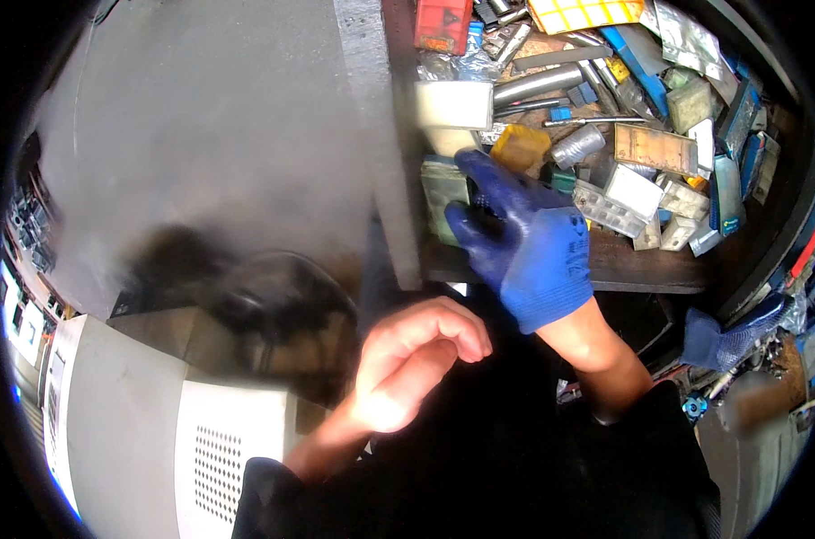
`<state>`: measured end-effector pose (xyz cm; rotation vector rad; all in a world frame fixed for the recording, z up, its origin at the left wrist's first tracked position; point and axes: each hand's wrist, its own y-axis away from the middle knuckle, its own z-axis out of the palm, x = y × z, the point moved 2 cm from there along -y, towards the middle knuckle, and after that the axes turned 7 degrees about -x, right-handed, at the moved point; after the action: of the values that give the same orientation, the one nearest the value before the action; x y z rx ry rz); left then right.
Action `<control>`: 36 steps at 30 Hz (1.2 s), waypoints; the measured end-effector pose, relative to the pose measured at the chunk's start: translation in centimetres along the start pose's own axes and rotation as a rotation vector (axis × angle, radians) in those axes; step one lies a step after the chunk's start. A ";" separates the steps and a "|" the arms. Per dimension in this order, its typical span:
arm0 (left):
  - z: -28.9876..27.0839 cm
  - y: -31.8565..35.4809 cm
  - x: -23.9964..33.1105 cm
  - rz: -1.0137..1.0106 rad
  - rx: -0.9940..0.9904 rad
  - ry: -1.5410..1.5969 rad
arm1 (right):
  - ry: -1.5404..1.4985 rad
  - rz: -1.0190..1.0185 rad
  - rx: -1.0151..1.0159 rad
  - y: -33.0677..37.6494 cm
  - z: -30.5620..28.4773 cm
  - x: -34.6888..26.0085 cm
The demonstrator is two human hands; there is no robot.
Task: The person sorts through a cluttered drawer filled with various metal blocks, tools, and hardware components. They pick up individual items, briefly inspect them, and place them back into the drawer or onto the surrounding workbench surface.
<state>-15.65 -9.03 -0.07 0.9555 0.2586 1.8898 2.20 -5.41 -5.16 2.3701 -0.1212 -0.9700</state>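
Note:
My right hand [524, 238], in a blue knit glove with a dark blue coated palm, reaches into a drawer crowded with small boxes and metal tooling. Its thumb and forefinger are spread apart. The thumb lies against a greenish clear plastic box [439, 193], and the forefinger tip is at the edge of a pale box [451, 141]. Just beyond sits a white box [454, 105], its left end blurred. No firm hold is visible. My bare left hand [412, 359] hovers in front of the drawer, fingers loosely curled in, with nothing visible in them.
The wooden drawer front [641, 269] stands close to my right wrist. Steel rods [538, 83], a yellow box [521, 146] and an orange-brown case [656, 148] fill the drawer. A grey panel [219, 117] is left; a perforated white housing [223, 458] is lower left. Another blue glove [731, 332] lies right.

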 end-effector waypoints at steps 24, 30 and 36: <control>0.7 -0.2 1.3 -0.296 -0.169 0.274 | 0.069 -0.006 -0.042 -0.3 -2.6 -1.1; 0.5 0.0 0.9 -0.288 -0.140 0.215 | 0.091 -0.092 0.048 0.4 -0.4 -1.0; 0.7 0.0 0.4 -0.274 -0.150 0.110 | -0.569 0.104 0.203 3.8 -5.5 1.3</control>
<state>-15.24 -8.81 0.57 0.6796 0.2935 1.6853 7.38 -6.37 -0.75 2.1636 -0.5751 -1.6168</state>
